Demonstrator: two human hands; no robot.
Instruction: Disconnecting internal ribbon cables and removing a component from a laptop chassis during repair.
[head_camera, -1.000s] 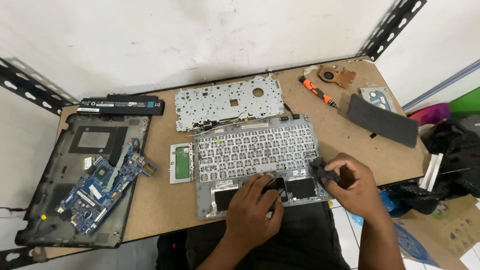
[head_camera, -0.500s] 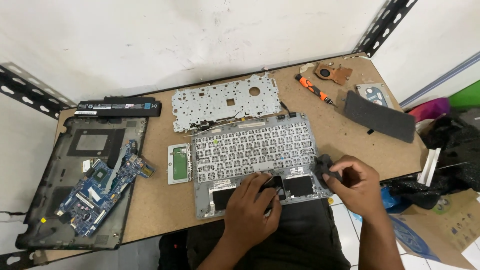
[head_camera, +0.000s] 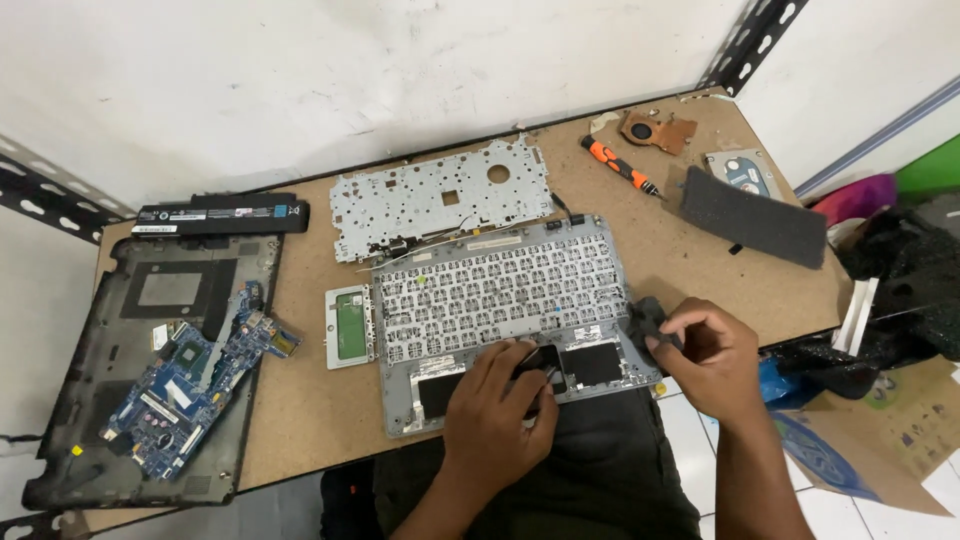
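The grey laptop palmrest with the underside of its keyboard turned up (head_camera: 500, 300) lies in the middle of the brown chipboard table (head_camera: 300, 420), and everything else is placed around it. Much dismantling is already done: the perforated silver metal backing plate (head_camera: 440, 195) is laid just behind the palmrest, the small green-faced touchpad module (head_camera: 350, 325) just left of it, and the black plastic bottom case (head_camera: 150, 340) with the blue mainboard (head_camera: 195, 375) further left. A long black battery (head_camera: 222, 213) lies behind that case.

The left hand (head_camera: 495, 420) is pressed on the front edge of the palmrest, with the fingers curled around a small black part (head_camera: 540, 360); whether it is really gripped cannot be told. A small black piece (head_camera: 645, 320) is pinched in the right hand (head_camera: 710, 355) at the palmrest's right corner. The keyboard itself is judged to be still seated.

An orange-handled screwdriver (head_camera: 615, 165) rests behind the palmrest, to the right.
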